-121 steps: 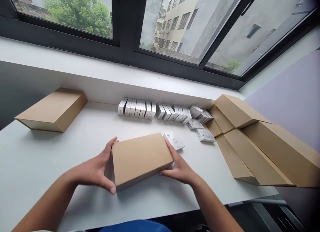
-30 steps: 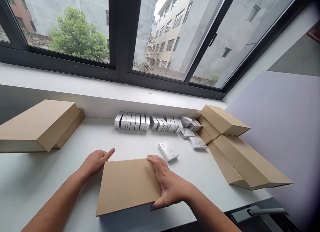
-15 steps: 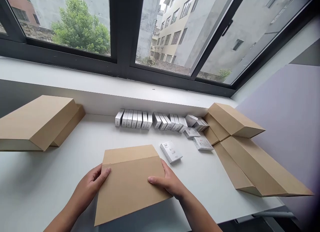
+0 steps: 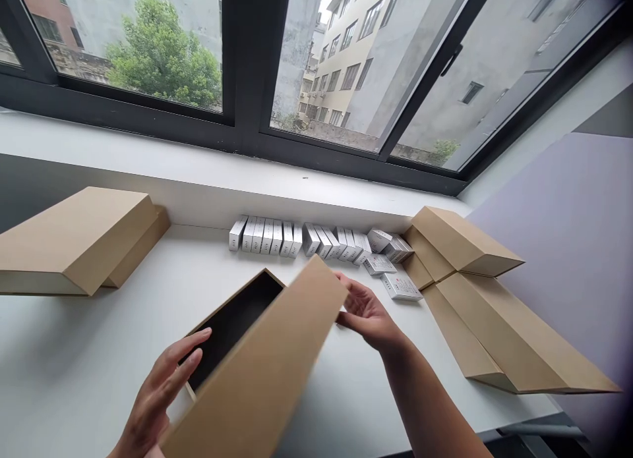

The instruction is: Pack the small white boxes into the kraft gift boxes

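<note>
A brown cardboard box [image 4: 264, 273] is in front of me, its black inside [image 4: 237, 326] showing. Its lid [image 4: 267, 359] is raised and tilted across the box. At the lid's upper right edge is my right hand [image 4: 368, 313], its fingers curled and the tips partly hidden behind the edge. My left hand [image 4: 158, 385] lies by the left rim of the box with its fingers stretched out and apart, gripping nothing. The lid and right hand cover most of a small white box seen earlier on the table.
Several small white boxes [image 4: 267, 237] stand in a row along the wall, and a few more white boxes [image 4: 401, 286] lie at its right end. A brown box [image 4: 99, 227] is at the left. Brown boxes [image 4: 509, 333] stand at the right, near the table's edge.
The box was shut between both hands; now its lid is lifted and the black inside shows. My right hand has moved up and right with the lid's edge; the left has loosened its fingers.
</note>
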Motion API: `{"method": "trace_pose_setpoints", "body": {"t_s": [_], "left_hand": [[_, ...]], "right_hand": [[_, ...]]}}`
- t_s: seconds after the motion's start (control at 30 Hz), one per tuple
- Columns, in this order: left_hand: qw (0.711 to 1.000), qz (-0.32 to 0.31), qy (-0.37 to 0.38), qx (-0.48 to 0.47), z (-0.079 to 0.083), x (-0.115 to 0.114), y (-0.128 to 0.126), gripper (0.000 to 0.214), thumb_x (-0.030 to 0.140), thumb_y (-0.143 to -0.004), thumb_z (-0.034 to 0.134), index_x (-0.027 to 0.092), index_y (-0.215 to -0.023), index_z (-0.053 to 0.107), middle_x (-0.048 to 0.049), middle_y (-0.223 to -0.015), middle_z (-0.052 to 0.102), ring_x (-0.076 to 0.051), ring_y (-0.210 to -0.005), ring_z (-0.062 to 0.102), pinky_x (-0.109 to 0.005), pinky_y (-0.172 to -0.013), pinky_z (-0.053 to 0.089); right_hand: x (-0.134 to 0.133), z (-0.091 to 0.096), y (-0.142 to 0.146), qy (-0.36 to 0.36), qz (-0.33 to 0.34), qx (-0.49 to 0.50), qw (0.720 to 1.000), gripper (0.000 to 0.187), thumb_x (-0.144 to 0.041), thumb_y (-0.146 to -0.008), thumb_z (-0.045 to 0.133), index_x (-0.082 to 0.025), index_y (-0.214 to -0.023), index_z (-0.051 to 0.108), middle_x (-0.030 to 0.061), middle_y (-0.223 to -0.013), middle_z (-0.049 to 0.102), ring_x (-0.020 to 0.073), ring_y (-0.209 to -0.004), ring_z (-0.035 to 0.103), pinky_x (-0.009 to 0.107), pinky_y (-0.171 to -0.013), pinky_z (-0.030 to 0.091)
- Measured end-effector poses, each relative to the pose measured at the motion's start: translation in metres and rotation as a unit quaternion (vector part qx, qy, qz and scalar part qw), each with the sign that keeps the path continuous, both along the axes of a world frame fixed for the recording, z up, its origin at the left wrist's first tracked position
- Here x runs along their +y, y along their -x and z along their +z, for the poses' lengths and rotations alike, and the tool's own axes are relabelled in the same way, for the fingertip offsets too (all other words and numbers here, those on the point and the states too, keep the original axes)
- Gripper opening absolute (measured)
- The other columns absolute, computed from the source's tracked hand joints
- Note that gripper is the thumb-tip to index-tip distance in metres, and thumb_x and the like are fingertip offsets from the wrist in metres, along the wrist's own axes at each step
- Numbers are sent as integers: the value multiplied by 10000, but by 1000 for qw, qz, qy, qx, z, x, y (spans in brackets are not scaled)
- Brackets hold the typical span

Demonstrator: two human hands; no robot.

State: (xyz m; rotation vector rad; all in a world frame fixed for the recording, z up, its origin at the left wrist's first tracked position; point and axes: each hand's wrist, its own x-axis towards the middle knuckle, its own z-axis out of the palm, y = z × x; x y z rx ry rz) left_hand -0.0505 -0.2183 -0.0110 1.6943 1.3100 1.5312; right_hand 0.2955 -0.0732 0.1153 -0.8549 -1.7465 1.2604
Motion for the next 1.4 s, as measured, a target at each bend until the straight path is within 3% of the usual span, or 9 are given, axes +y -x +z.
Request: {"method": "trace_pose_setpoints", "body": {"t_s": [0.07, 0.13, 0.3, 0.4, 0.57, 0.67, 0.83, 1.17, 1.4], "left_hand": [[999, 38, -16, 34, 9, 3, 5, 521, 691, -932, 472, 405, -1329, 652, -53, -1445, 604, -346, -1343, 550, -534, -1153, 430], [993, 97, -9, 73, 23, 15, 16, 336, 477, -961, 569, 359, -1260, 667, -46, -1391, 627, -300, -1319, 568, -484, -1165, 417], [953, 201, 182, 137, 72, 90, 48, 529, 674, -855, 592, 306, -1233, 623, -75, -1320, 662, -339, -1149, 656, -515, -991, 539], [917, 156, 260, 260, 101, 160, 42, 611, 632, -882, 519, 251, -1360, 534, -113, -1410, 614, -322, -1233, 627, -458, -1022, 527], [881, 118, 285, 358, 116, 263, -12, 987, 638, -804, 673, 228, -1602, 260, -196, -1618, 382, -412, -1443, 428, -539, -1111, 437], [859, 99, 314, 392, 109, 292, -32, 903, 581, -827, 719, 233, -1572, 343, -198, -1590, 403, -414, -1411, 450, -582, -1090, 449], [862, 89, 296, 403, 93, 302, -29, 713, 499, -928, 655, 236, -1536, 390, -153, -1520, 459, -351, -1344, 499, -597, -1084, 456], [935, 66, 264, 229, 82, 294, 8, 816, 435, -698, 776, 286, -1459, 523, -154, -1339, 613, -388, -1136, 653, -523, -935, 554], [976, -5, 215, -42, 112, 231, 35, 811, 465, -822, 591, 211, -1534, 298, -137, -1322, 638, -264, -1034, 707, -480, -865, 642]], "right_hand": [[3, -4, -11, 63, -40, 4, 997, 183, -351, -787, 747, -231, -728, 623, 70, -1254, 703, 291, -1095, 658, 453, -914, 539], [2, -20, -25, 74, -126, -39, 988, 120, -329, -778, 674, -226, -721, 650, 78, -1263, 718, 303, -1126, 643, 461, -936, 516], [-10, -79, -68, 9, -344, -56, 937, 289, -399, -807, 557, -226, -923, 758, 109, -1267, 723, 337, -1273, 587, 525, -1090, 432], [-12, -98, -80, 3, -425, -71, 902, 382, -490, -821, 585, -212, -1027, 748, 128, -1239, 727, 353, -1263, 598, 559, -1092, 439], [-6, -90, -59, -61, -405, -149, 900, 377, -514, -844, 639, -229, -1079, 712, 110, -1239, 715, 330, -1240, 604, 576, -1092, 440], [-4, -86, -41, -110, -345, -152, 920, 311, -471, -892, 621, -236, -1079, 701, 102, -1204, 713, 311, -1209, 616, 558, -1071, 459], [-10, -94, -28, -98, -344, -104, 928, 275, -443, -928, 615, -236, -1097, 682, 109, -1238, 683, 312, -1242, 590, 539, -1059, 465], [-13, -107, -34, -91, -344, -81, 931, 233, -399, -945, 616, -243, -1114, 657, 103, -1206, 655, 304, -1202, 580, 518, -1022, 470], [-15, -91, -34, -137, -298, -58, 943, 157, -336, -927, 648, -253, -1057, 677, 90, -1174, 676, 297, -1210, 596, 503, -1063, 457]]}}
